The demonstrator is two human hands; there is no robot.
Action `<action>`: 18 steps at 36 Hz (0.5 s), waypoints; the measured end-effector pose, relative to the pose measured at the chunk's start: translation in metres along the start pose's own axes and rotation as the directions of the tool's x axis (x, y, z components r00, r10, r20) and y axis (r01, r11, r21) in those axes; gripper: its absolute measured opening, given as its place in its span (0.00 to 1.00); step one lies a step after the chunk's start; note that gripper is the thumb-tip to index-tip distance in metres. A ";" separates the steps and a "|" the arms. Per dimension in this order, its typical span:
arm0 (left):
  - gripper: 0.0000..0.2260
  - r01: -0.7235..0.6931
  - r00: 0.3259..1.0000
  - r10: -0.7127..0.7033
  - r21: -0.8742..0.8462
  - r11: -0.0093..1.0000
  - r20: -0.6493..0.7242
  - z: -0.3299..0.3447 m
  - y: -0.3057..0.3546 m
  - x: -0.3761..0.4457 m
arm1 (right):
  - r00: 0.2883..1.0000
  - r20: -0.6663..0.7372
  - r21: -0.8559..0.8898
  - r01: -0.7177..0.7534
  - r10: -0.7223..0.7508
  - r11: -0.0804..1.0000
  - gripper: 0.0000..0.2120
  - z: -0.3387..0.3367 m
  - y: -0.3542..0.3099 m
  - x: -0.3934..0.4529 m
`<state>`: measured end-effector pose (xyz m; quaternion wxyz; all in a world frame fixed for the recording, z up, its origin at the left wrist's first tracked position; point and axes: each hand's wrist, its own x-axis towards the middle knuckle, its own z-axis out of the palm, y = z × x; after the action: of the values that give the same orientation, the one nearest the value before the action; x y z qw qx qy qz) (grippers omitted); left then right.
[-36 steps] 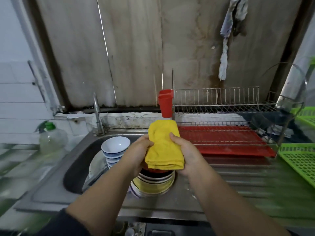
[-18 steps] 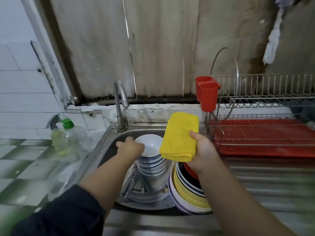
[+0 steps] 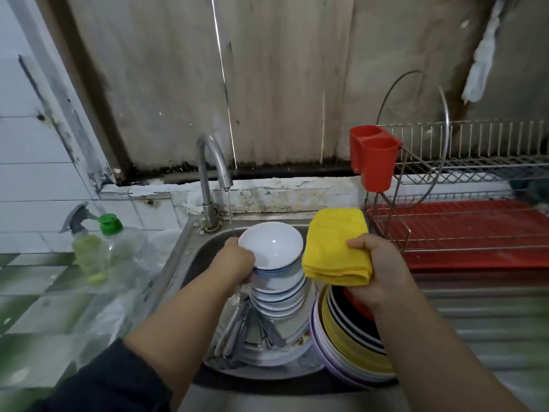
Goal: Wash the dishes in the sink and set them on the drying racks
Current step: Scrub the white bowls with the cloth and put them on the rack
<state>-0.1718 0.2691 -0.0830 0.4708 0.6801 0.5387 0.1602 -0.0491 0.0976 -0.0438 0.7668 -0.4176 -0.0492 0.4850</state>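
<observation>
A stack of white bowls with blue rings (image 3: 277, 295) stands in the steel sink (image 3: 194, 254). My left hand (image 3: 236, 263) grips the rim of the top white bowl (image 3: 271, 245), which is tilted up off the stack. My right hand (image 3: 377, 269) holds a folded yellow cloth (image 3: 335, 248) just right of that bowl. Leaning plates in yellow, black, red and lilac (image 3: 347, 349) fill the sink's right side under my right wrist. Cutlery (image 3: 237, 328) lies on a plate at the bottom. A thin stream runs from the tap (image 3: 212, 171).
A wire drying rack (image 3: 463, 179) with a red tray (image 3: 475, 230) and a red cutlery cup (image 3: 374, 162) stands right of the sink. A spray bottle (image 3: 81, 242) and a green-capped soap bottle (image 3: 118, 242) sit on the left counter. The ribbed steel drainboard (image 3: 490, 322) lies at the right.
My left hand let go of the yellow cloth, moved left to the bowl stack and took the top bowl by its rim. My view swung left and down toward the sink.
</observation>
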 end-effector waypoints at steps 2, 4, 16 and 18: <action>0.21 -0.005 1.000 0.007 -0.078 0.997 0.017 -0.004 0.009 -0.002 | 1.000 0.009 -0.027 0.011 -0.011 1.000 0.16 0.001 -0.005 0.001; 0.20 0.016 0.998 -0.006 -0.157 0.987 0.062 -0.006 0.019 -0.004 | 1.000 0.002 -0.043 0.015 -0.015 0.999 0.18 0.003 -0.011 0.002; 0.06 0.077 0.992 -0.042 -0.314 0.946 0.115 0.011 0.079 -0.008 | 0.993 0.099 -0.024 0.063 -0.060 0.998 0.12 0.008 -0.060 0.007; 0.21 -0.011 1.000 0.015 -0.211 0.977 0.017 0.019 0.086 0.000 | 0.988 0.140 -0.004 0.073 -0.071 0.997 0.13 0.004 -0.065 0.010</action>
<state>-0.1083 0.2618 -0.0230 0.5442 0.6313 0.5097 0.2134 0.0003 0.0955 0.0003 0.7766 -0.3841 -0.1199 0.4847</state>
